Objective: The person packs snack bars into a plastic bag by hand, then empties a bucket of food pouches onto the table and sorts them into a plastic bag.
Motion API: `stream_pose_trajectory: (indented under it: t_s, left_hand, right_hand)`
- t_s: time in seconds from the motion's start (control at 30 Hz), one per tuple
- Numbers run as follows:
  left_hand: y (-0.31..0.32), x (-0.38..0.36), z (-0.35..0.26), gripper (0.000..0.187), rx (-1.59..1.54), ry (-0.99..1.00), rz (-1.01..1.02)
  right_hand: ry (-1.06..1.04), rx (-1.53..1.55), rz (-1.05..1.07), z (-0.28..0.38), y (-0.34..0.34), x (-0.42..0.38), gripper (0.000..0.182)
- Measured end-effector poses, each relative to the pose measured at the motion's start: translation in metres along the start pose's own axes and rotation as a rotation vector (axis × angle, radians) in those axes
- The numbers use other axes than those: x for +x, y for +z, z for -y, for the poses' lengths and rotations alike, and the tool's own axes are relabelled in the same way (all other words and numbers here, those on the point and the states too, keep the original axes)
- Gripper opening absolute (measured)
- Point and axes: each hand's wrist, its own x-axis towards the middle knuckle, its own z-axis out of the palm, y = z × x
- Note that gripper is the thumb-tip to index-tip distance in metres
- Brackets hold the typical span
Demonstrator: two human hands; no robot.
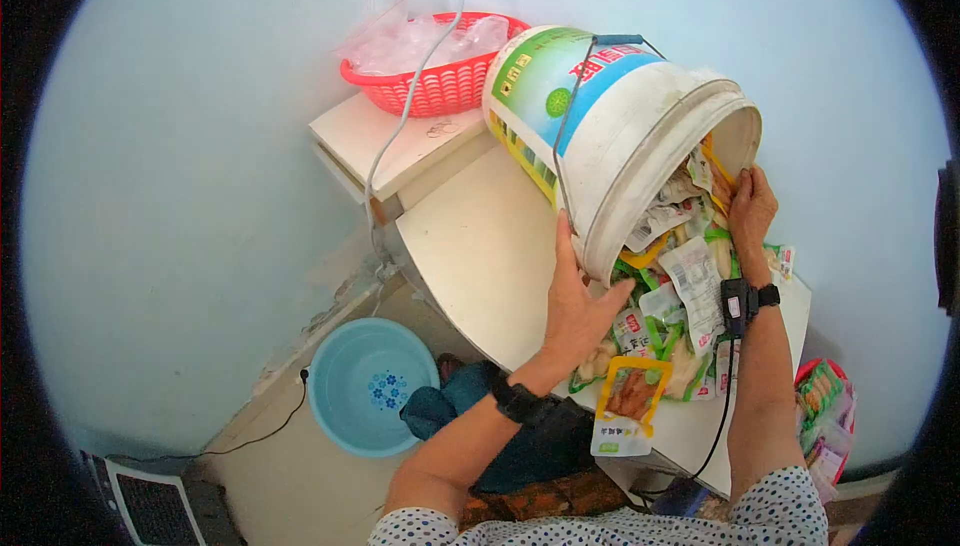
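Observation:
A large white plastic bucket [625, 136] with a green and blue label lies tipped on its side, its mouth facing down toward me. Small snack packets [690, 276] spill from it in a heap on the white table [490, 246]. My left hand [583, 311] grips the lower left of the bucket's rim, thumb stretched out near the packets, its other fingers partly hidden. At the rim's right side, my right hand [752, 208] has its fingers curled over the edge. One yellow-edged packet [633, 396] lies at the front of the table.
Behind the bucket, a red basket [430, 86] with clear plastic bags stands on a white ledge [400, 146]. A blue basin [370, 386] is on the floor at left. More packets fill a pink container [825, 416] at lower right. A grey cable [420, 76] hangs along the wall.

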Motion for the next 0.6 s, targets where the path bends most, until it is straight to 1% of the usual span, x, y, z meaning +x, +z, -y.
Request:
stream_pose_trajectory:
  t_s: [0.1,0.17,0.2,0.23,0.27,0.33,0.37,0.43,0.53,0.6]
  left_hand:
    - [-0.037,0.004,0.000,0.082,0.388,0.074,0.032]
    - [-0.072,0.026,-0.008,0.065,0.125,0.104,-0.101]
    - [-0.092,0.042,-0.009,0.055,0.169,0.218,-0.178]
    - [-0.113,0.059,-0.028,0.050,0.279,0.178,-0.230]
    - [-0.134,0.080,-0.035,0.049,0.447,0.206,-0.320]
    - [-0.176,0.133,-0.033,0.059,0.391,0.211,-0.480]
    - [-0.187,0.155,-0.043,0.065,0.265,0.151,-0.550]
    - [-0.224,0.202,-0.042,0.081,0.143,-0.070,-0.554]
    - [-0.254,0.249,-0.058,0.090,0.261,-0.339,-0.438]
    - [-0.258,0.272,-0.052,0.087,0.178,-0.333,-0.510]
  right_hand:
    - [0.007,-0.024,0.007,-0.003,-0.002,0.000,0.022]
    - [-0.005,-0.063,0.014,-0.012,0.002,0.000,0.022]
    - [-0.001,-0.051,0.019,-0.011,0.002,-0.001,0.022]
    - [0.006,-0.038,0.022,-0.008,0.000,-0.001,0.022]
    - [0.012,-0.025,0.022,-0.007,0.000,-0.001,0.022]
    - [0.030,-0.020,0.016,-0.008,0.002,-0.001,0.022]
    - [0.038,-0.017,0.011,-0.009,0.002,-0.001,0.022]
    - [0.068,0.027,0.013,-0.001,0.000,-0.002,0.022]
    - [0.056,0.074,-0.020,-0.008,0.005,-0.004,0.022]
    - [0.060,0.059,-0.027,-0.013,0.007,-0.005,0.022]
